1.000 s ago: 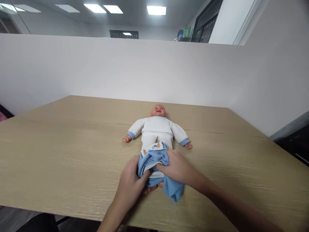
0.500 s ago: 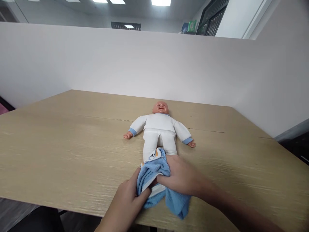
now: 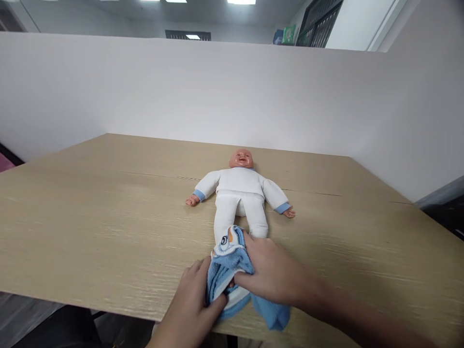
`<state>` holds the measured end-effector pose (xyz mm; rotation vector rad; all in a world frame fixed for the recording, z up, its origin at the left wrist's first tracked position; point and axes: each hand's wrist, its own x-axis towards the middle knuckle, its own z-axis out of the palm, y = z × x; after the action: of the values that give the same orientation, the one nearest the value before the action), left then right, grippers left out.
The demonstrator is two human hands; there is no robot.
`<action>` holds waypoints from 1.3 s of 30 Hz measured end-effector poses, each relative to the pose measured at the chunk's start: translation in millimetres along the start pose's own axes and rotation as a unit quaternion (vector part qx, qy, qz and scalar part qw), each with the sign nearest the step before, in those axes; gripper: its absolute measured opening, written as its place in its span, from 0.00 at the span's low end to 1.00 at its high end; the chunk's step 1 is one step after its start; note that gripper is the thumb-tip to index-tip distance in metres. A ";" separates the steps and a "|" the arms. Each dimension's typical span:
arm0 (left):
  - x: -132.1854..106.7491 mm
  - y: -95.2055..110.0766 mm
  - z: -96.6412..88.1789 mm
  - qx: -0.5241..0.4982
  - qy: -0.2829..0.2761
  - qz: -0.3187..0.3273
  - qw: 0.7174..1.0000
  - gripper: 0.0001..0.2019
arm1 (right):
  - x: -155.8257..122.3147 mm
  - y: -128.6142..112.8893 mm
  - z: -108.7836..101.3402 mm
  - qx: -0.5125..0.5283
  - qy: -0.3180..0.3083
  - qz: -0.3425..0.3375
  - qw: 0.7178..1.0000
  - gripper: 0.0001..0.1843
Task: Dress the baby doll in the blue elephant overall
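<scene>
Gripping the cloth point(image 3: 227, 261) from both sides, your left hand point(image 3: 192, 302) curls its fingers round the near left fold, while your right hand point(image 3: 270, 273) is closed on the right part, thumb pinching. The cloth sits bunched over the feet of the doll point(image 3: 240, 191), near the front edge of the table point(image 3: 108, 232). The doll lies face up, arms spread.

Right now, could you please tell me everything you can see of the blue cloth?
The blue cloth looks like soft terry, light blue with a white part printed with a cartoon eye and orange mark. It lies bunched over the lower legs of the doll near the front edge of the table, gripped by the left hand and the right hand.
</scene>
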<state>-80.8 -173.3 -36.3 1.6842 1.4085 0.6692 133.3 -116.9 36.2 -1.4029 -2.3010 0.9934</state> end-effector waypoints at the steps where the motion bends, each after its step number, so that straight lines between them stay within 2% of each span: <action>1: -0.8 -1.8 1.9 -0.019 0.002 0.001 1.000 0.23 | -0.2 -0.1 -0.1 0.010 0.004 0.003 1.000 0.20; 4: -2.9 -5.9 7.5 -0.078 0.006 -0.001 0.997 0.25 | -0.8 1.2 -1.2 0.047 0.010 0.008 0.999 0.23; 7: -4.2 -7.0 10.5 -0.128 0.013 -0.008 0.992 0.25 | -1.5 3.8 -3.3 0.100 0.009 -0.016 0.995 0.26; 10: -2.1 -9.3 11.1 -0.180 0.054 0.011 0.982 0.22 | -1.6 6.6 -4.6 0.135 0.013 -0.058 0.989 0.28; 14: 8.1 -15.4 8.2 -0.197 0.117 0.055 0.972 0.23 | 1.6 11.7 -1.2 0.148 0.035 -0.074 0.986 0.25; 20: 30.6 -9.2 -10.9 -0.165 0.126 0.094 0.974 0.13 | 12.4 20.6 0.5 0.094 0.062 -0.087 0.990 0.10; 23: 43.2 -5.6 -24.4 -0.166 0.102 0.100 0.976 0.12 | 18.4 28.5 -8.1 0.120 0.005 -0.116 0.986 0.07; 25: 51.2 -6.4 -33.3 -0.180 0.069 0.096 0.977 0.14 | 21.9 36.8 -14.0 0.147 -0.033 -0.136 0.979 0.12; 26: 54.6 -7.3 -37.5 -0.187 0.047 0.094 0.977 0.16 | 23.3 41.6 -16.0 0.153 -0.033 -0.138 0.978 0.18; 28: 59.5 -8.8 -44.9 -0.197 0.005 0.092 0.976 0.20 | 25.2 51.7 -17.0 0.158 0.007 -0.127 0.979 0.30; 29: 60.9 -8.9 -47.9 -0.199 -0.013 0.090 0.976 0.21 | 25.7 56.6 -16.2 0.163 0.029 -0.120 0.979 0.33; 32: 61.7 -5.9 -54.8 -0.189 -0.048 0.078 0.978 0.21 | 26.1 70.7 -10.7 0.213 0.070 -0.126 0.966 0.34; 35: 61.7 -4.2 -61.7 -0.162 -0.074 0.085 0.980 0.20 | 26.6 84.9 -5.0 0.280 0.068 -0.129 0.949 0.38; 39: 68.2 -11.4 -75.2 -0.132 -0.114 0.131 0.976 0.30 | 26.2 102.0 -0.4 0.343 0.042 -0.104 0.932 0.39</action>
<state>-132.3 -87.9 -13.8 1.6859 0.9040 0.7459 189.5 -63.9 -35.4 -0.8683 -1.7202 1.4376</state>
